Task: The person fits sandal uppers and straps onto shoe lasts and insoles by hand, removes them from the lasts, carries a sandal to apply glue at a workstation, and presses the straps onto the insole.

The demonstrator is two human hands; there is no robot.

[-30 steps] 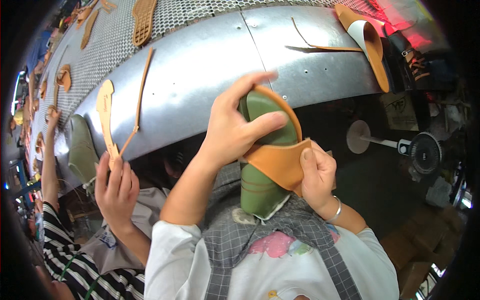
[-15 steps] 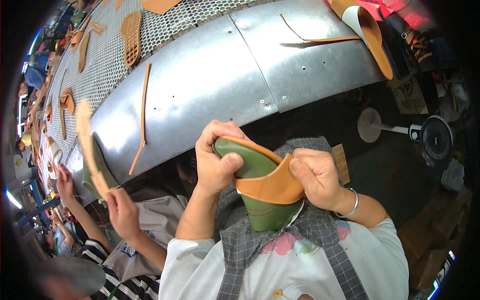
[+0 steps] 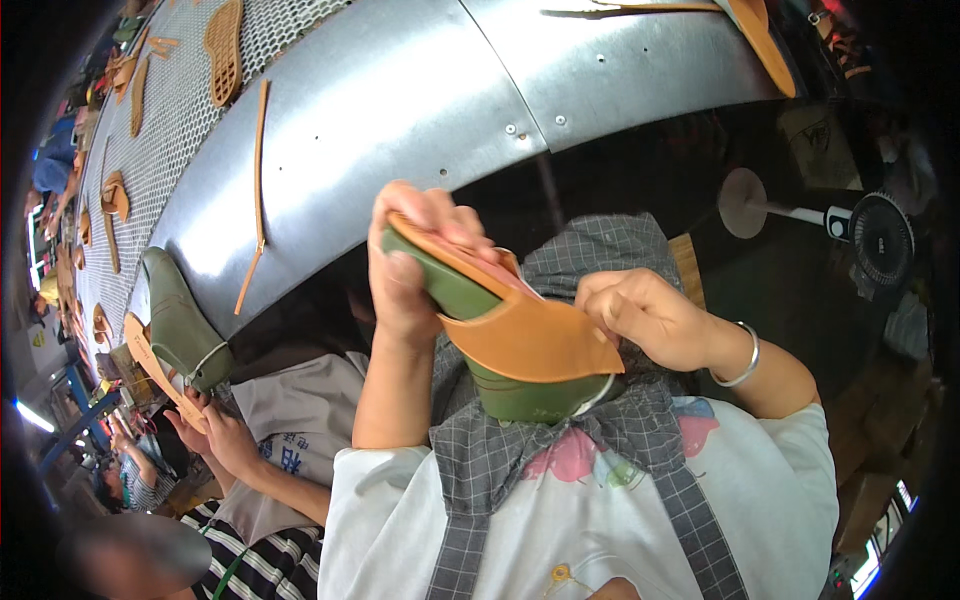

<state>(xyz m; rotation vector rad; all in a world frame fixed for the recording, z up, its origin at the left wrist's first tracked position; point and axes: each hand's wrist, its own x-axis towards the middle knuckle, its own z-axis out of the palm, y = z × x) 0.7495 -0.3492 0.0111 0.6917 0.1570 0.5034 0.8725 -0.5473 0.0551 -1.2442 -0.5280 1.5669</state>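
In front of my lap a green shoe last (image 3: pixel 515 398) lies tilted, with a tan leather upper band (image 3: pixel 545 335) wrapped around it and a tan sole piece along one side. My left hand (image 3: pixel 400 275) is closed around the end of the last, its thumb on the green side and its fingers over the sole side. My right hand (image 3: pixel 650 318) is curled in at the band's right edge; whether its fingertips pinch the leather or something behind it is hidden.
A metal-edged conveyor table (image 3: pixel 380 110) curves ahead, bearing a thin tan strap (image 3: pixel 259 170) and a sole (image 3: pixel 225 55). At left a co-worker's hands (image 3: pixel 225 440) hold a tan insole (image 3: pixel 150 355) beside another green last (image 3: pixel 180 320). A fan (image 3: pixel 882 238) stands at right.
The last has turned in my left hand, bringing its sole side into view. My right hand has shifted slightly right along the band. The co-worker has lowered the insole; the view has shifted.
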